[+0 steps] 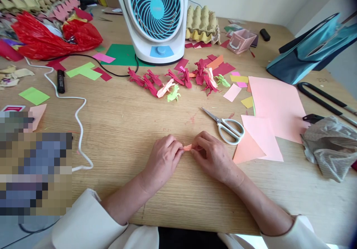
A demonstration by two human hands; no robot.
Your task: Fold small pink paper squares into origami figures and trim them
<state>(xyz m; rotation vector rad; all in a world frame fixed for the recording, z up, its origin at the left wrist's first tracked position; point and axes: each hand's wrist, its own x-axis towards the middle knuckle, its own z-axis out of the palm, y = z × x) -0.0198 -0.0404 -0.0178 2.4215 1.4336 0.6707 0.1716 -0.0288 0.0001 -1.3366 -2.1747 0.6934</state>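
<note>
Between my two hands a small folded piece of orange paper (187, 147) is pinched just above the table. The fingertips of my left hand (164, 156) close on its left end. My right hand (213, 156) grips the other end with thumb and fingers, which hide part of it. Beyond my right hand lie white-handled scissors (230, 128), blades pointing up and left. An orange paper triangle (247, 148) and a pale pink sheet (263, 133) lie to the right. Farther back sits a row of small folded paper figures (173, 83) in red, pink and green.
A white and blue fan (157, 18) stands at the back. Egg cartons (203, 24), a red plastic bag (55, 37) and a teal bag (312, 52) surround the work area. A white cord (79, 119) runs down the left; a large pink sheet (279, 107) lies right.
</note>
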